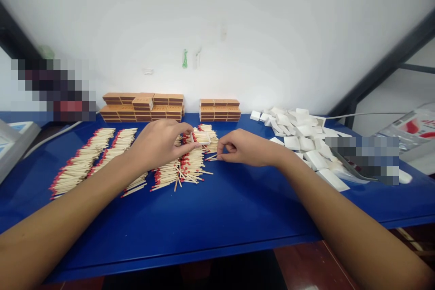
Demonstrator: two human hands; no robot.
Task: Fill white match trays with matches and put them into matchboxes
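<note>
Between thumb and fingers, my left hand grips a small white matchbox tray with matches lying in it. Just right of the tray, my right hand pinches a few matches, their red heads pointing left. Beneath both hands lies a loose pile of red-headed matches, with some strewn at its near edge. My left hand and forearm partly cover the rows of matches on that side.
Long rows of matches lie at the left. Stacked brown matchboxes and a smaller stack stand against the wall. White empty trays are heaped at the right of the blue table, beside a partly blurred dark object.
</note>
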